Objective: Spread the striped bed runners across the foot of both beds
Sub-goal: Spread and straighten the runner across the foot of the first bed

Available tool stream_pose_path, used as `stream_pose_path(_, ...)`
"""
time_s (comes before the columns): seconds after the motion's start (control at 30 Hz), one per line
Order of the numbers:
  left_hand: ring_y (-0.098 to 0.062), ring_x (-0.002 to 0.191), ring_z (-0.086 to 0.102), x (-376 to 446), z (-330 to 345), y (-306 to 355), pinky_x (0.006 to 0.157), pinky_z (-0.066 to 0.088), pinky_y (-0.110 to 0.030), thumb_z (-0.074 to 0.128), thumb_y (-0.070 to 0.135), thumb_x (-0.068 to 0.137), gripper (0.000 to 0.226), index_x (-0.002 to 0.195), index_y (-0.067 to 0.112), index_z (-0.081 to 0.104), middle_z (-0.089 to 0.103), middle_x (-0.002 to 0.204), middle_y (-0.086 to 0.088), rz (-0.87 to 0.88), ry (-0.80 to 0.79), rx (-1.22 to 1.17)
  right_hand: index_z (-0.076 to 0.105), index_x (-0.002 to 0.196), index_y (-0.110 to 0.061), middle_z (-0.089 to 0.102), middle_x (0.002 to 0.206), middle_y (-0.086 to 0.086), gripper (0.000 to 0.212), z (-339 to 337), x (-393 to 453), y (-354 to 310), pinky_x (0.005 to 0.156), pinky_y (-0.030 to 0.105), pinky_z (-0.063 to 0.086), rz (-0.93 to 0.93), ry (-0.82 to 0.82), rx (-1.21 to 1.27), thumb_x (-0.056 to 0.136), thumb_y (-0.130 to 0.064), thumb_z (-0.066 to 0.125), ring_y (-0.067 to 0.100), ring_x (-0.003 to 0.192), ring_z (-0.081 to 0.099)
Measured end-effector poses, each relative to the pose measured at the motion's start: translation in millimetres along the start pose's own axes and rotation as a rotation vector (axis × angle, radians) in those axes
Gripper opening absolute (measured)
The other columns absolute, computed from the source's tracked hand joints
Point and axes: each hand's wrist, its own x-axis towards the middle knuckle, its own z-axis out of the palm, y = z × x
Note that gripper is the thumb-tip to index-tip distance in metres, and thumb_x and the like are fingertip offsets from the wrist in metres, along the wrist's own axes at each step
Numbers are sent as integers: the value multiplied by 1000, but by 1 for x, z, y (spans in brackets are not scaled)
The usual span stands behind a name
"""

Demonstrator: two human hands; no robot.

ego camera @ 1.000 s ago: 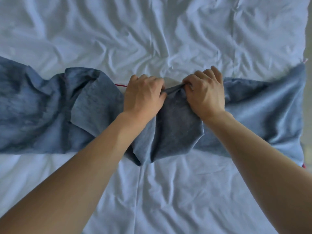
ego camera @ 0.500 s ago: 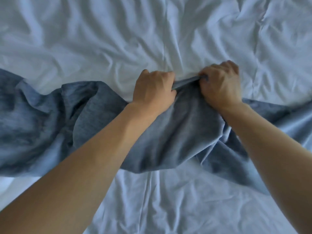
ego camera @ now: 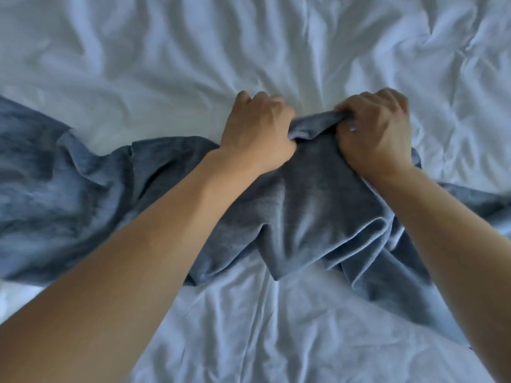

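Gripping far edge of blue bed runner (ego camera: 304, 205), left hand (ego camera: 257, 134) and right hand (ego camera: 378, 131) both fisted on cloth, close together, likely to pull bunched middle flat toward 12 o'clock. Runner lies crumpled across white bedsheet (ego camera: 193, 51), 9 to 3 o'clock.

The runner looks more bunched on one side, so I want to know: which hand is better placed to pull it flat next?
Probably the right hand. The bed runner is folded over itself below and right of it, while its left part lies flatter. Left hand grips the same edge and can anchor it.
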Motion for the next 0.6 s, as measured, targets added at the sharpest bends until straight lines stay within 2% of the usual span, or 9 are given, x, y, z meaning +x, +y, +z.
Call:
stream_pose_path(0.07,-21,74,42,1,-5,-10,76,22,-34,62,30,85,24,72,18,46,50,76,0,-28,45,28,72,82,-12,69,75,5,18,3,1,-7,95,39,37,-58,7,11,75,-8,56,32,76,56)
stream_pose_path(0.17,-23,71,41,2,-14,-34,74,23,-36,61,34,86,20,74,21,51,55,74,0,-61,84,105,72,84,-12,70,78,8,20,-1,6,10,97,39,34,86,-24,-54,78,-11,53,34,82,56)
stream_pose_path(0.27,-27,72,42,5,-21,-46,76,25,-38,61,23,86,14,77,18,51,61,79,-7,-122,60,173,73,96,-12,73,90,11,23,-4,-1,24,100,41,34,112,-72,-37,82,-16,54,36,92,58)
stream_pose_path(0.33,-30,79,48,6,-19,-39,80,28,-40,62,19,84,10,88,13,54,62,88,-9,-175,35,188,70,109,-13,73,100,11,26,-10,-17,34,103,41,36,117,-85,-13,88,-22,59,36,97,60)
stream_pose_path(0.37,-32,85,52,6,-17,-30,82,30,-42,63,18,83,17,96,12,55,62,94,-10,-179,36,188,69,112,-13,72,103,10,27,-14,-27,42,103,41,36,136,-80,-4,90,-25,60,35,98,60)
stream_pose_path(0.47,-33,104,53,9,-7,19,89,32,-44,59,18,81,37,117,12,53,58,113,-8,-57,51,147,72,108,-12,72,98,11,26,-36,-63,74,99,42,40,185,-61,-26,93,-21,53,36,92,60)
stream_pose_path(0.6,-27,112,51,25,19,103,97,31,-41,53,20,85,43,128,19,52,56,122,-2,147,62,114,73,105,-9,73,98,11,36,-65,-112,120,98,46,43,231,-164,-25,81,-7,47,37,88,60)
